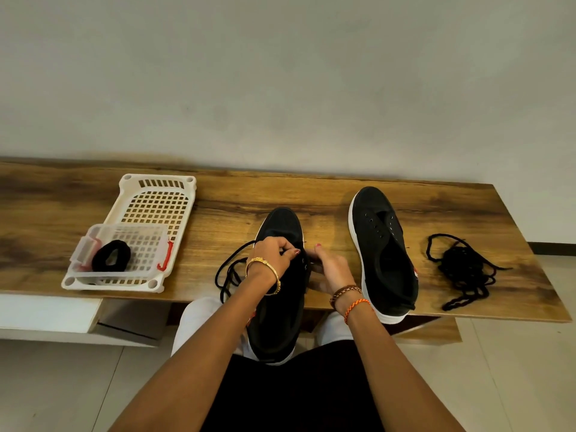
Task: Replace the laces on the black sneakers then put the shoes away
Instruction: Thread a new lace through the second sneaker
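Note:
A black sneaker (282, 226) with a white sole juts over the table's near edge, toe pointing away from me. My left hand (274, 255) pinches a black lace (229, 272) at its eyelets; the loose lace loops off to the left. My right hand (330, 269) grips the sneaker's right side at the eyelet area. A second black sneaker (383, 244) lies to the right with bare eyelets and no lace. Further right sits a tangled pile of black laces (464, 269).
A white plastic basket (156, 198) stands at the left of the wooden table (311, 191), with a clear box (124, 241) holding a coiled black lace (110, 255) set in it. A wall rises right behind the table. My lap is under the near edge.

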